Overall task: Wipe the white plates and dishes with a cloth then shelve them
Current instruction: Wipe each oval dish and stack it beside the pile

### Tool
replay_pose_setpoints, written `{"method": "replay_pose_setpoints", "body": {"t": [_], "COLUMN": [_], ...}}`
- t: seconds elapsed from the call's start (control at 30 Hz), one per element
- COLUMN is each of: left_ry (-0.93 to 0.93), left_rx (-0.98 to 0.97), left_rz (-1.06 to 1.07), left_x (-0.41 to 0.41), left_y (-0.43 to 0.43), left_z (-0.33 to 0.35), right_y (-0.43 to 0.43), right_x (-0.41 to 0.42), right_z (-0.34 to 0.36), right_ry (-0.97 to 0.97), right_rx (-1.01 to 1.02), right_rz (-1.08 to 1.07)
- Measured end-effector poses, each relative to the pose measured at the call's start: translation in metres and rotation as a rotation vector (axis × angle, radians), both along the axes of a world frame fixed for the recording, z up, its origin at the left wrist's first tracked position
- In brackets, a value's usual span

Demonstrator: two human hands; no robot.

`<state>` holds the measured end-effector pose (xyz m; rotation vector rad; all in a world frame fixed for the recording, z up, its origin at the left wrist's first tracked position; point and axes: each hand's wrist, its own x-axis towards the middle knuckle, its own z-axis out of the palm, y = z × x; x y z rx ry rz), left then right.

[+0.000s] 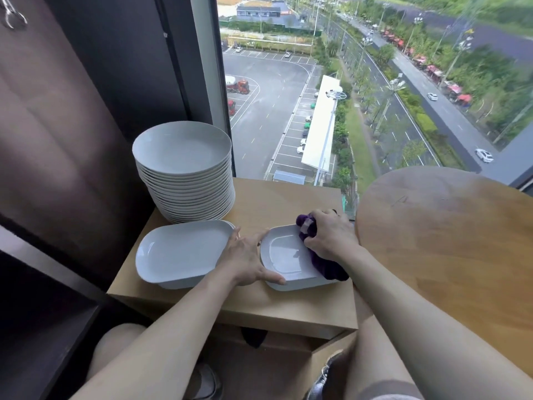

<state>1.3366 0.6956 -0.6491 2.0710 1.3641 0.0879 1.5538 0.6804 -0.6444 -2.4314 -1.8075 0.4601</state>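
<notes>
Head view: your two hands at a small white dish (287, 259) on a low wooden stand (288, 197) beside the window
Your right hand (331, 235) is curled tight round a bunched purple cloth (328, 264), pressing it onto the right side of the small white dish. Your left hand (248, 258) lies flat with fingers straight and spread, forefinger and thumb touching the dish's left rim, gripping nothing. Just to the left are larger white dishes (178, 252), nested, with a tall stack of round plates (184, 168) behind them. A round wooden table (447, 226) stands to the right; the sign on the distant building outside is too small to read
</notes>
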Motion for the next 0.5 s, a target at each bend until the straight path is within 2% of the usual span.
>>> {"method": "replay_pose_setpoints", "body": {"t": [0.13, 0.27, 0.33, 0.5], "left_ry": [-0.014, -0.035, -0.055, -0.082], "left_rx": [0.006, 0.053, 0.061, 0.089], "left_rz": [-0.018, -0.049, -0.067, -0.089], "left_x": [0.001, -0.003, -0.003, -0.004], "left_y": [-0.001, 0.006, 0.008, 0.011], "left_z": [0.003, -0.011, -0.015, -0.023], "right_y": [0.0, -0.007, -0.007, -0.018], "right_x": [-0.024, -0.06, -0.068, -0.064], "right_z": [-0.002, -0.003, -0.001, 0.005], "right_ry": [0.025, -0.062, -0.112, -0.067], "right_rx": [0.025, 0.086, 0.066, -0.003], "right_rz": [0.134, 0.36, 0.437, 0.539]}}
